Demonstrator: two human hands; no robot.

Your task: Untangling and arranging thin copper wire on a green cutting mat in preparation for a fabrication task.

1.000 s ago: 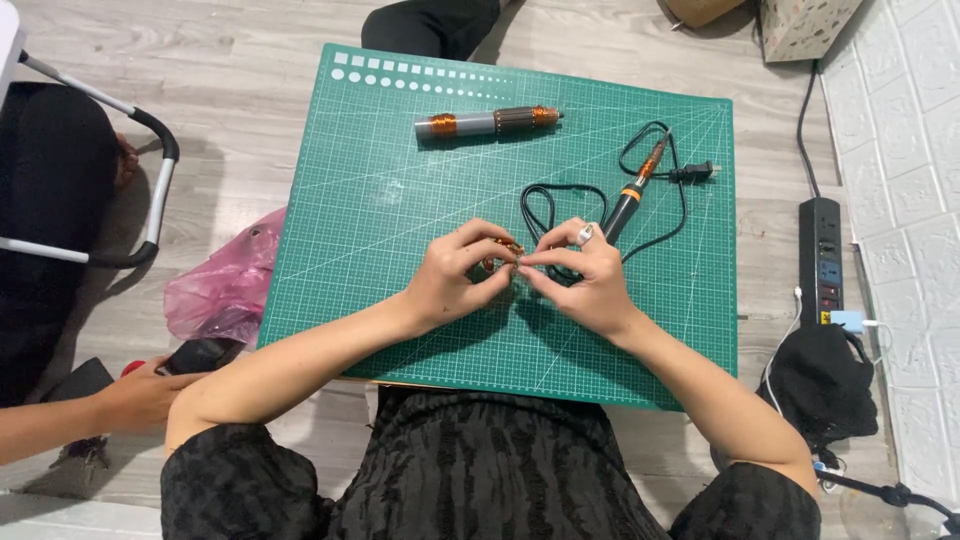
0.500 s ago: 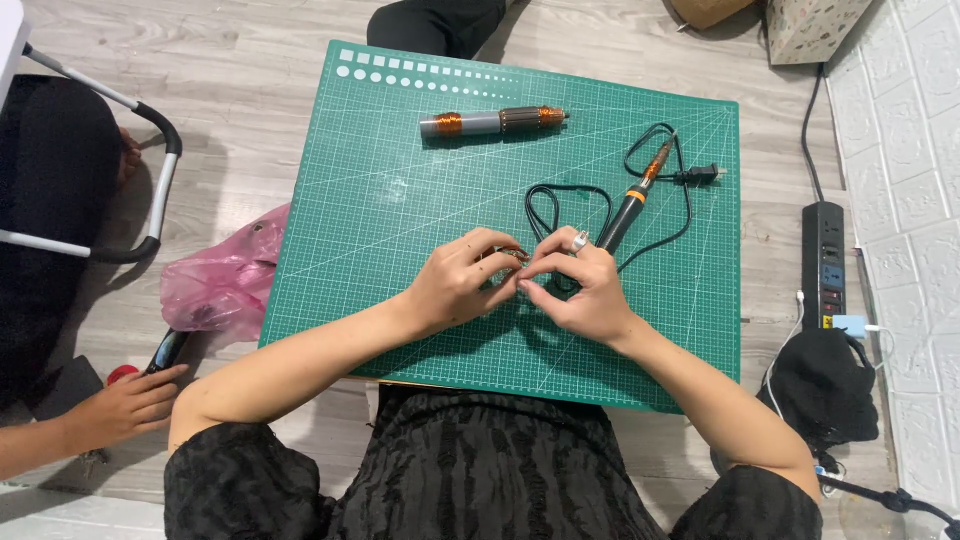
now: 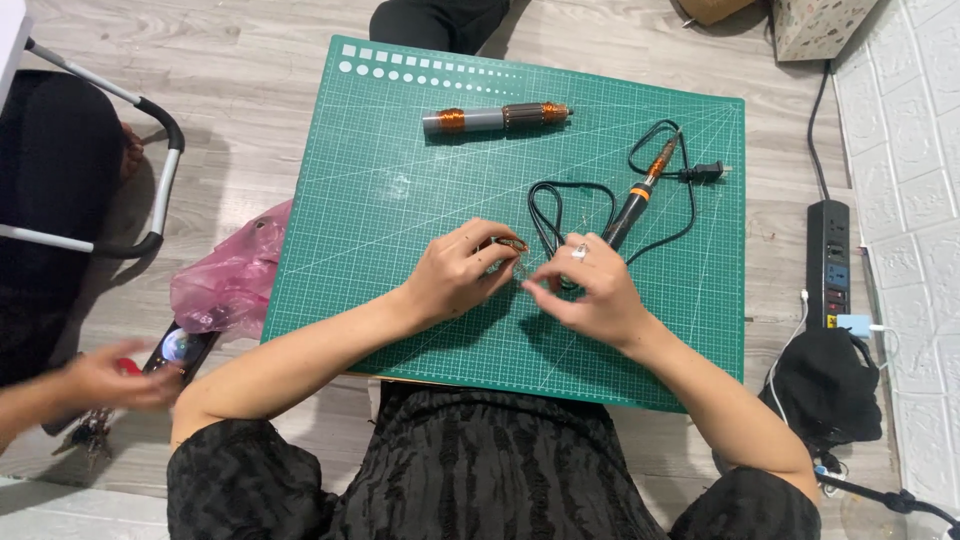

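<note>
My left hand [image 3: 462, 272] and my right hand [image 3: 588, 292] meet over the middle of a green cutting mat [image 3: 400, 180]. Between the fingertips of both is a small thin object [image 3: 512, 248], too small to name. My right hand wears a ring and lies over the black cord [image 3: 570, 200] of a soldering iron [image 3: 642, 192] with an orange collar, which lies just beyond it. A grey and orange cylindrical tool [image 3: 497, 118] lies at the far side of the mat.
A pink plastic bag [image 3: 232, 282] lies left of the mat. Another person's hand [image 3: 110, 382] reaches by a phone [image 3: 180, 350] at lower left. A black power strip [image 3: 828, 262] and a black cloth [image 3: 826, 388] sit to the right, a chair frame [image 3: 150, 190] to the left.
My hands have drawn slightly apart at the fingertips. The other person's hand at lower left has shifted over the phone.
</note>
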